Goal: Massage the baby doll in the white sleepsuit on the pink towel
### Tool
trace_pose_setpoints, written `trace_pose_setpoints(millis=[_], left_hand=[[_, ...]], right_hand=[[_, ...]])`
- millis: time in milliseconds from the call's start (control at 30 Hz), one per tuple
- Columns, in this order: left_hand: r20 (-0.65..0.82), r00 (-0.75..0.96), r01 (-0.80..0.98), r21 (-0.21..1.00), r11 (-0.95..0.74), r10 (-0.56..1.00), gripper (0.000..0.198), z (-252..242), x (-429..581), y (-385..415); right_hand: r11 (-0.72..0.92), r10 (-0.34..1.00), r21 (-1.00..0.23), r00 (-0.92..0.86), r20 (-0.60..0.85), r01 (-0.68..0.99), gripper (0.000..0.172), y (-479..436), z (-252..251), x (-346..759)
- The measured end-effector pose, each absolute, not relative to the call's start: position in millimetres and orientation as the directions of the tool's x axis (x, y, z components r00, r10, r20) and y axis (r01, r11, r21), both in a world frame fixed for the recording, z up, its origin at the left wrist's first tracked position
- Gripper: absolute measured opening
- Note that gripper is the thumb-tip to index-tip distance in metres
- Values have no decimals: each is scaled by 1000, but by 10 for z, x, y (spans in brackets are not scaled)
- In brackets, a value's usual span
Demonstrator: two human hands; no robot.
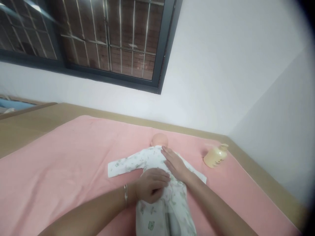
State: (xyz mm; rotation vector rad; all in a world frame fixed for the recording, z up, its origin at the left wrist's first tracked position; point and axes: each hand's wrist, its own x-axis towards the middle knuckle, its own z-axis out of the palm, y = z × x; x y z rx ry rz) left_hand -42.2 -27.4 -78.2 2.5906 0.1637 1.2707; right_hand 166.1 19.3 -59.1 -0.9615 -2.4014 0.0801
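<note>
A baby doll in a white patterned sleepsuit (151,216) lies lengthwise in front of me, its bald, smooth head (159,140) pointing toward the wall. Both sleeves spread outward, and no hands show at the cuffs. My right hand (175,164) rests flat on the upper body, fingers stretched toward the head. Lower down, my left hand (153,185) lies across the middle of the sleepsuit, fingers extended to the right and slightly bent, thumb below them. Nothing is visible in either hand. A bracelet (125,195) circles my left wrist.
A pink cloth (81,157) with some creases covers the wooden surface (49,122). To the right of the doll, a yellowish pump bottle (214,157) stands tilted in view on the cloth. Behind are a white wall (209,65) and a dark-framed window (157,83) with bars.
</note>
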Motion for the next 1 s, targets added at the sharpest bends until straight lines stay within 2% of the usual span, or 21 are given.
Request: trace_pose_setpoints(millis=[133, 233, 333, 467, 667, 833, 1000], left_hand=[[773, 606, -12, 246, -969, 189, 42, -815, -427, -262], [765, 619, -3, 230, -973, 179, 46, -775, -427, -269], [744, 642, 8, 234, -972, 184, 44, -709, -420, -280], [729, 661, 2, 233, -972, 176, 41, -682, -395, -270], [757, 632, -35, 243, -969, 167, 37, -720, -379, -232], [767, 624, -45, 229, -972, 152, 38, -722, -383, -215], [750, 644, -26, 218, -976, 150, 35, -717, -387, -217]], right_hand=[[844, 536, -253, -758, 372, 473, 40, 156, -429, 1415], [869, 489, -264, -806, 334, 418, 38, 328, -314, 1167], [853, 519, -249, -787, 332, 458, 37, 502, -319, 1114], [795, 605, -272, -678, 417, 542, 40, 467, -467, 1359], [787, 617, -354, -653, 439, 506, 44, 181, -556, 1565], [833, 553, -254, -751, 361, 492, 38, 391, -389, 1278], [763, 643, -217, -684, 344, 609, 40, 621, -373, 1263]])
